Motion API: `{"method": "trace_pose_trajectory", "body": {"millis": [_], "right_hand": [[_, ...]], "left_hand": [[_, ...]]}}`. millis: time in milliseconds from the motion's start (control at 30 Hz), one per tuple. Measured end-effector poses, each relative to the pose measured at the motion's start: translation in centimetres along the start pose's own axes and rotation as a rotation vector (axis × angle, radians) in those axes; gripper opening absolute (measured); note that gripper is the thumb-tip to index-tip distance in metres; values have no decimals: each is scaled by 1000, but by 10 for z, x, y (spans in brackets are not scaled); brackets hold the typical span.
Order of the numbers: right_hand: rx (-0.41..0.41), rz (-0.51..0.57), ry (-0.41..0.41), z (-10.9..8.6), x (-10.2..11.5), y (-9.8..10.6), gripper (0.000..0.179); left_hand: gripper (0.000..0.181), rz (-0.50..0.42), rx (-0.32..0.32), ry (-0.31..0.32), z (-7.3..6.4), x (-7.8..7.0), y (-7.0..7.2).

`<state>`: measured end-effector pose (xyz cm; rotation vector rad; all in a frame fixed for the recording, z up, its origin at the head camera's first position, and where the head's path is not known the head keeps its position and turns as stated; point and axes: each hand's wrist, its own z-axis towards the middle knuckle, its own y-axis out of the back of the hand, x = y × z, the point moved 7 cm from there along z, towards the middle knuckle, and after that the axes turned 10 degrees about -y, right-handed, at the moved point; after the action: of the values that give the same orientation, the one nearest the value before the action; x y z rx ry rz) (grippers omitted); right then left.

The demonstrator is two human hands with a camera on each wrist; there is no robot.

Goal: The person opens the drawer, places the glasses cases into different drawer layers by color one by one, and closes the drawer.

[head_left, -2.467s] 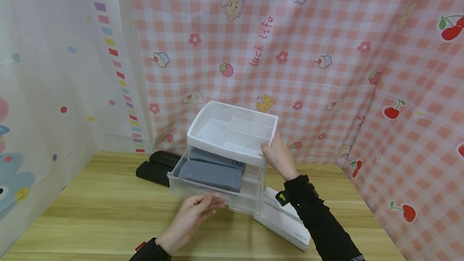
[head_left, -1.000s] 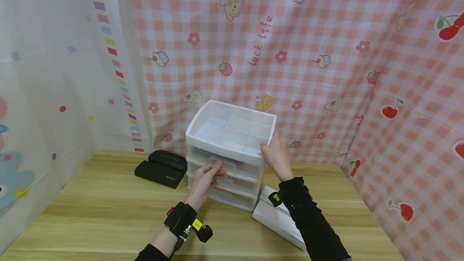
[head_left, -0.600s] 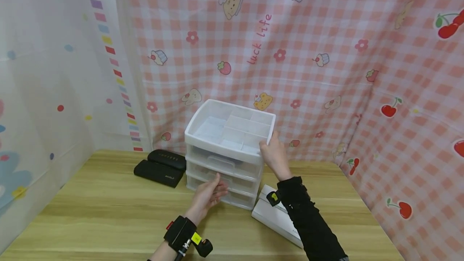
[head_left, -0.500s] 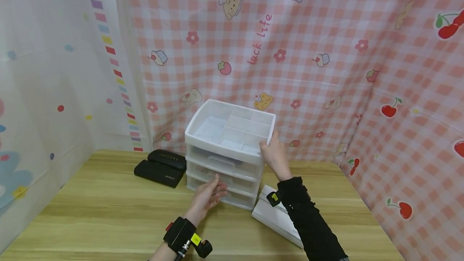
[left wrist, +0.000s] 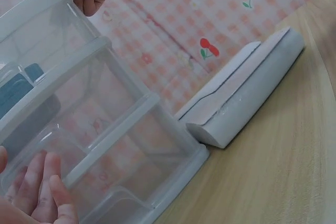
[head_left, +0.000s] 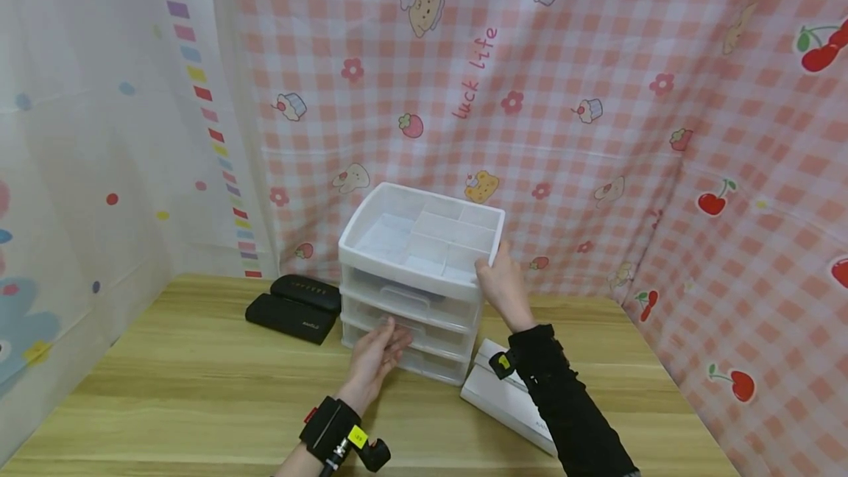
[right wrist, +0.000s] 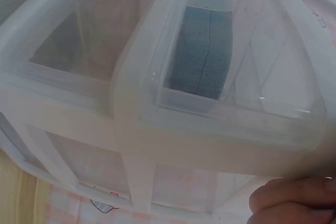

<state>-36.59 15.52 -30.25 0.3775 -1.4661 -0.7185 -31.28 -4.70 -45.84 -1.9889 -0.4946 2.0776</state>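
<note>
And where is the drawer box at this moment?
In the head view, the drawer box stands centrally on the table, between black cases at left and a white case at right.

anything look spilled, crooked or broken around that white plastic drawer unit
Nothing plainly stands out: the white translucent plastic drawer unit stands upright, its drawers look shut, with no visible spill or damage. The long white case just lies at a slant beside it.

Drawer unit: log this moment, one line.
drawer unit: closed | right hand: grips its upper right edge | left hand: at middle drawer, contact unclear | blue item: inside top drawer
</note>
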Motion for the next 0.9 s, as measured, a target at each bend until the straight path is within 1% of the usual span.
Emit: {"method": "trace_pose_trajectory", "body": {"millis": [167, 400, 567, 800, 900], "right_hand": [[0, 0, 4, 1, 0, 0, 53], [18, 12, 3, -1, -1, -1, 54], [13, 10, 9, -1, 1, 1, 53], [15, 18, 11, -2, 1, 1, 53], [17, 16, 9, -2, 0, 0, 53]], "left_hand": [[52, -23, -5, -2, 0, 3, 0], [43, 17, -3, -30, -3, 3, 0], [42, 28, 3, -32, -5, 5, 2], [34, -2, 11, -38, -11, 9, 5], [30, -2, 20, -34, -15, 10, 6]]}}
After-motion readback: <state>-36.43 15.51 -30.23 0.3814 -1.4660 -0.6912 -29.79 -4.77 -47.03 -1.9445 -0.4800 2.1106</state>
